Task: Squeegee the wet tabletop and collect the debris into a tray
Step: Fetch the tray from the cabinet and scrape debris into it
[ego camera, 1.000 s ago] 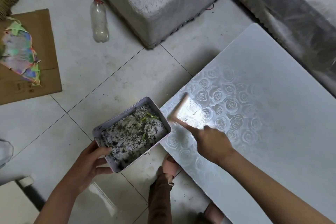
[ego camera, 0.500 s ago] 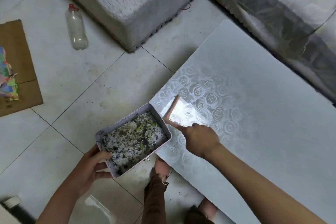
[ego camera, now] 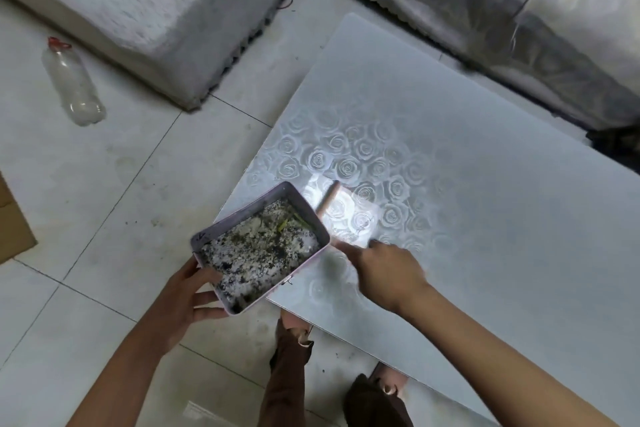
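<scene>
left grip (ego camera: 184,298) clasps tray (ego camera: 239,213) (debris (ego camera: 263,248) inside); right grip (ego camera: 384,270) pinches squeegee (ego camera: 327,199) on tabletop (ego camera: 485,218).

Pink tray (ego camera: 239,211) of dark debris (ego camera: 256,248) overlaps the rose-embossed tabletop (ego camera: 485,201) edge beside the squeegee (ego camera: 327,199)

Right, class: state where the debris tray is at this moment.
In the head view, the tray sits centre-left, held by the left hand at the left edge of the tabletop, just left of the squeegee in the right hand.
</scene>
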